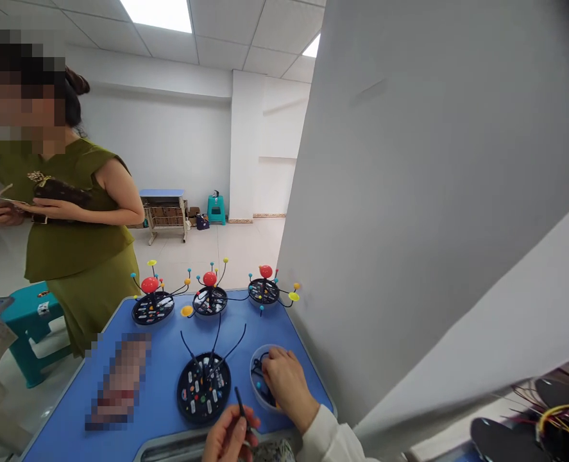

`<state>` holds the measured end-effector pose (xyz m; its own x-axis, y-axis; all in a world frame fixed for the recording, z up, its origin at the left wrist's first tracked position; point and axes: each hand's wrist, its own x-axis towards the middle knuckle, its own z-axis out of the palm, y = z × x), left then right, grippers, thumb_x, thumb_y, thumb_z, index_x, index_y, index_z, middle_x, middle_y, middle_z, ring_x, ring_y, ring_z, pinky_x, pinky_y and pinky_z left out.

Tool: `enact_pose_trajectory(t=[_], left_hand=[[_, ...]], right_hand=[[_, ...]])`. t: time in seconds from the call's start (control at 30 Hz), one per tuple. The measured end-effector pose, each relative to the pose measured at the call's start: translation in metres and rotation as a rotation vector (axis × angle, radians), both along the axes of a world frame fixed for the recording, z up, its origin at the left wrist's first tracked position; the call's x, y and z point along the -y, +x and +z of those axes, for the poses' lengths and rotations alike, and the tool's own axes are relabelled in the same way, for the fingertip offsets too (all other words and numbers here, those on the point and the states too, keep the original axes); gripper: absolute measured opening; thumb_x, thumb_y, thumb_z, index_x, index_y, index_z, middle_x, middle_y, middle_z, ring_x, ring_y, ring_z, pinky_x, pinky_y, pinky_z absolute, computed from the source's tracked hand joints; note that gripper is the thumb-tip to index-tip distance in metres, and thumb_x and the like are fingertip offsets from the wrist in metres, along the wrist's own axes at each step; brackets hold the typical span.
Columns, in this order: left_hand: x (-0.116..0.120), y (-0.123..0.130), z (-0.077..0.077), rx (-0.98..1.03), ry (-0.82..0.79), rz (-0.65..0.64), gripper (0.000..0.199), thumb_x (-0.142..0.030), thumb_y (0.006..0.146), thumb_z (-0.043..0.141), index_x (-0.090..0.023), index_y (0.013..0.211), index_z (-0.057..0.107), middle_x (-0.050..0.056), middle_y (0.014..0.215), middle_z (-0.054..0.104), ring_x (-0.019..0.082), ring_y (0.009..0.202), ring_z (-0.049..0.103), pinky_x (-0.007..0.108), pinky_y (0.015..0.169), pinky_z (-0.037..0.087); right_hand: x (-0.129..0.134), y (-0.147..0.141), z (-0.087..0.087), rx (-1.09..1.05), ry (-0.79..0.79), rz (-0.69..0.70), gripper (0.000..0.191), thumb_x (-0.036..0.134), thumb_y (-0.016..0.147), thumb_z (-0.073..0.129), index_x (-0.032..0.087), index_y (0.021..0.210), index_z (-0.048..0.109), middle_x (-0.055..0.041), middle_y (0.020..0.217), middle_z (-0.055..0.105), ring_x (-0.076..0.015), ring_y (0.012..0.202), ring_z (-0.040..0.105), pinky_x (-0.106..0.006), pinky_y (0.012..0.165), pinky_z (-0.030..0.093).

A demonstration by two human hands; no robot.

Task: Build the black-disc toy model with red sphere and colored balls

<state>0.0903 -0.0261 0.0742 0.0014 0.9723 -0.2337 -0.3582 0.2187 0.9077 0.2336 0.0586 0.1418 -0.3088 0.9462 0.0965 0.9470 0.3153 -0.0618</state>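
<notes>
The base, a round black disc on the blue surface, lies ahead of the left hand and slightly to its left. The left hand is nearly closed, its thumb and fingertips pinched on the lower part of a thin black rod. The rod's long axis runs up and away from the person, its free tip leaning a little to the left. That tip shows just right of the base's rim with a narrow gap between them; how high it is held above the surface is hard to tell. Three thin stalks rise from the base and fan out, one to the left, one nearly upright and one to the right, so the rod leans roughly the way the left stalk does. The bowl is to the right of the base, just beside it, and the right hand reaches into it from the right with the fingers bent down. Those fingertips are hidden among black pieces, so how far open they are and whether they have hold of anything cannot be told. Of the two, the left hand is nearer the base; the right is across the bowl from it. Beyond the base, along the far side of the surface, stand three models with red balls and coloured ends on curved stalks. A person in green stands farther off, to the left of the base.
</notes>
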Motion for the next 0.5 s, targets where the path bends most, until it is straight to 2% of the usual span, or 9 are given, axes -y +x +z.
enact_pose_trajectory(t=[0.1, 0.23, 0.33, 0.5], left_hand=[[0.003, -0.005, -0.001, 0.008, 0.019, 0.018, 0.060, -0.072, 0.060, 0.072, -0.017, 0.084, 0.074, 0.004, 0.069, 0.069, 0.014, 0.057, 0.056, 0.023, 0.050, 0.044], [0.009, -0.011, 0.001, -0.014, 0.049, 0.058, 0.058, -0.068, 0.062, 0.073, -0.018, 0.092, 0.073, 0.004, 0.073, 0.070, 0.014, 0.059, 0.057, 0.024, 0.054, 0.046], [0.012, -0.014, 0.007, -0.006, 0.079, 0.126, 0.056, -0.067, 0.066, 0.071, -0.021, 0.098, 0.069, 0.003, 0.074, 0.069, 0.014, 0.060, 0.058, 0.024, 0.055, 0.047], [0.013, -0.019, 0.010, -0.100, 0.141, 0.200, 0.048, -0.065, 0.066, 0.072, -0.021, 0.085, 0.068, 0.000, 0.068, 0.064, 0.013, 0.061, 0.056, 0.022, 0.058, 0.048]], right_hand=[[-0.004, -0.010, -0.010, 0.029, 0.004, -0.011, 0.025, 0.005, 0.087, 0.051, 0.017, 0.083, 0.072, -0.0121, 0.091, 0.072, -0.0244, 0.095, 0.065, -0.032, 0.083, 0.042], [-0.004, -0.010, -0.019, 0.019, 0.013, -0.026, 0.029, 0.001, 0.088, 0.044, 0.014, 0.087, 0.070, -0.0145, 0.092, 0.070, -0.0256, 0.093, 0.066, -0.033, 0.079, 0.043], [-0.002, -0.005, -0.020, -0.018, 0.027, -0.045, 0.028, 0.000, 0.087, 0.043, 0.015, 0.089, 0.067, -0.0139, 0.093, 0.070, -0.0255, 0.090, 0.067, -0.032, 0.077, 0.045], [0.005, 0.009, -0.022, -0.171, 0.043, -0.062, 0.023, 0.009, 0.092, 0.039, 0.019, 0.095, 0.059, -0.0071, 0.085, 0.071, -0.0204, 0.076, 0.068, -0.028, 0.066, 0.046]])
